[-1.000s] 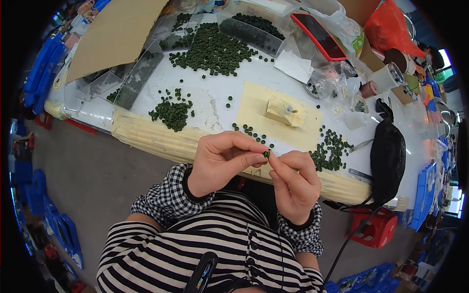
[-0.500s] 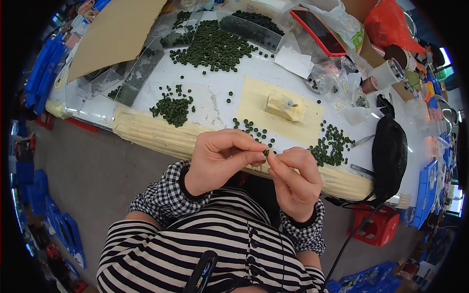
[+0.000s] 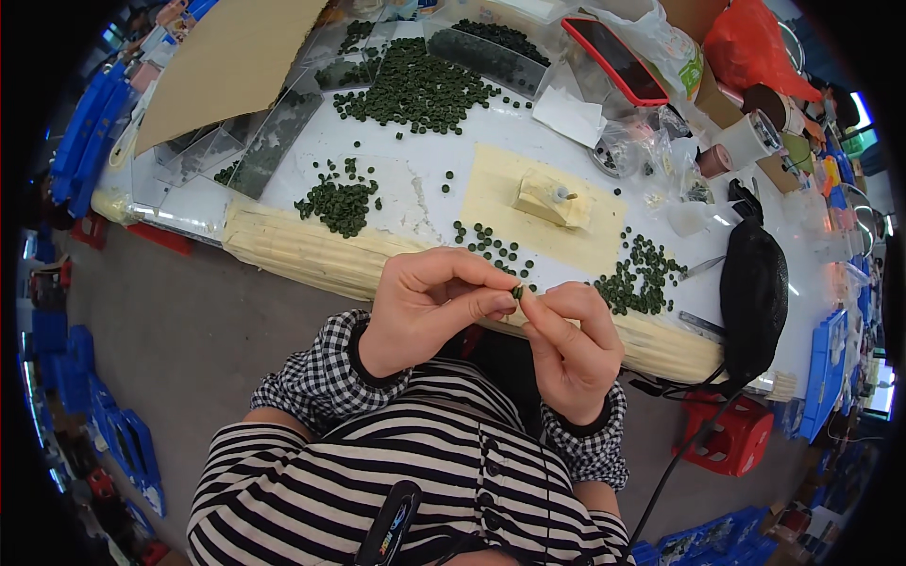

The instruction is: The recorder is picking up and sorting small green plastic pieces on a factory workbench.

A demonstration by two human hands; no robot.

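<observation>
Nearest the camera, a black-and-white striped top (image 3: 377,481) with checked cuffs filled the lower part of the view. Above it the left hand (image 3: 425,307) and the right hand (image 3: 571,344) met in front of the chest, just short of the worktop's edge. Between them sat a small dark green round bead (image 3: 517,292), pinched between the left thumb and forefinger, with the fingers (image 3: 543,307) of the right hand closed narrowly against it from the other side. Whether the right hand truly gripped the bead or only touched it could not be told.

Just beyond the hands ran the pale ribbed padded edge (image 3: 302,250) of the white worktop (image 3: 415,193). On it, close to the hands, lay a short scatter of green beads (image 3: 491,247) and, to the right, a larger heap of the same beads (image 3: 642,278). A pale yellow square mat (image 3: 500,184) carried a small cream block with a metal pin (image 3: 552,196). To the left lay another small pile of green beads (image 3: 340,203).

At the right edge rested a black pouch (image 3: 755,292). Farther back spread a big mound of green beads (image 3: 415,90), a sheet of brown cardboard (image 3: 231,61), clear plastic trays (image 3: 274,141), a red-edged flat tablet (image 3: 618,58) and an orange plastic bag (image 3: 750,47).
</observation>
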